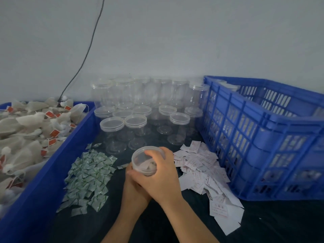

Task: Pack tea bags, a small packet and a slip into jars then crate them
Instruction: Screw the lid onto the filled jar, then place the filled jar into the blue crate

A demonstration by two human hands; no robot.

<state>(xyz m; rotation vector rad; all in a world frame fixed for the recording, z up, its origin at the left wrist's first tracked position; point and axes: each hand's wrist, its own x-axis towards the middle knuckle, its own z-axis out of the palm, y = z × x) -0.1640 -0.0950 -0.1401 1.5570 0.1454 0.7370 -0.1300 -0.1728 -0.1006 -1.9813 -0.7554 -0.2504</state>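
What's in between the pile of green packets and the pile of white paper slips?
The head view shows a clear jar there, held by the left hand and the right hand over the dark tabletop.

The left hand [135, 187] and right hand [162, 173] are bare, forearms uncovered.

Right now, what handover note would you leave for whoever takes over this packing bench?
Left grip holds the filled jar from below; right grip curls over its lid.
Tea bags: blue bin, far left.
Small packets piled left of the jar, slips right, empty jars behind.
Blue crate, right, seems to hold some already.
Done: this jar packed.
To do: crate it, fill the rest.
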